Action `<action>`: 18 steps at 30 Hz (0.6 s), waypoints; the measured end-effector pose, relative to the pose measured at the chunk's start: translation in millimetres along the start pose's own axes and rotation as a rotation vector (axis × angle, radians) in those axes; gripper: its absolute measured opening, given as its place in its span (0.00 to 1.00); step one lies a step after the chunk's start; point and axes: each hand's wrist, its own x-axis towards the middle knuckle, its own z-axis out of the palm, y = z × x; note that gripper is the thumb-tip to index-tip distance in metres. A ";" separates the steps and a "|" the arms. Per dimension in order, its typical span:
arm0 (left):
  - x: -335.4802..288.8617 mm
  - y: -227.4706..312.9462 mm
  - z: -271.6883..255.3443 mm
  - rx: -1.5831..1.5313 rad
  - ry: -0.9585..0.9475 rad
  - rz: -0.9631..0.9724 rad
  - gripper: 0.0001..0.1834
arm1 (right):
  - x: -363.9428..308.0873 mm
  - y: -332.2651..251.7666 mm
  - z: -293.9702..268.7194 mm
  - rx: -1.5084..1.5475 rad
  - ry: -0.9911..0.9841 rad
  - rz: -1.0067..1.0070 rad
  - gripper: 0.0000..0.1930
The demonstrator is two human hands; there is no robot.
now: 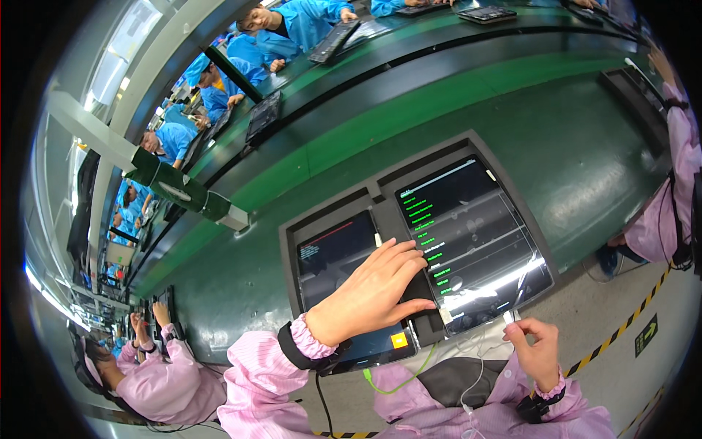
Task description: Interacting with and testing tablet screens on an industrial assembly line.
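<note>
Two tablets lie side by side in a dark grey holder [380, 192] on the green bench. The left tablet [333, 252] shows a dark screen with a small block of text and a yellow square near its lower edge. The right tablet [468, 234] shows a list of green lines. My left hand [373, 289] rests flat across the left tablet, its fingertips reaching the right tablet's left edge. My right hand [534, 351] pinches a white cable plug [512, 317] at the right tablet's lower corner.
A green cable [409, 374] and a white cable [475, 380] hang below the holder. A person in pink sits at my left [146, 380], another at the right [665, 219]. People in blue work at benches behind [292, 29]. Yellow-black floor tape [621, 329] runs at the right.
</note>
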 end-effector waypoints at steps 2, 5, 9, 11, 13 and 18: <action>-2.1 -1.3 1.5 0.015 -0.035 -0.007 0.29 | 2.1 -2.9 2.7 0.047 -0.002 -0.001 0.06; -7.3 0.4 9.0 0.022 -0.007 -0.025 0.32 | 3.2 -3.4 4.3 0.069 -0.005 0.008 0.07; -7.1 3.3 9.6 0.050 -0.014 -0.017 0.33 | 3.1 -2.5 4.7 0.057 -0.010 0.028 0.08; -6.4 3.4 9.0 0.060 -0.024 -0.020 0.33 | 2.5 -2.3 4.6 0.075 -0.011 0.049 0.08; -5.9 1.2 9.7 0.062 -0.023 -0.018 0.32 | 3.9 -0.9 6.0 0.080 -0.011 0.049 0.08; -3.1 1.2 10.4 0.053 -0.015 -0.004 0.32 | 4.1 -1.6 7.0 0.085 0.007 0.040 0.08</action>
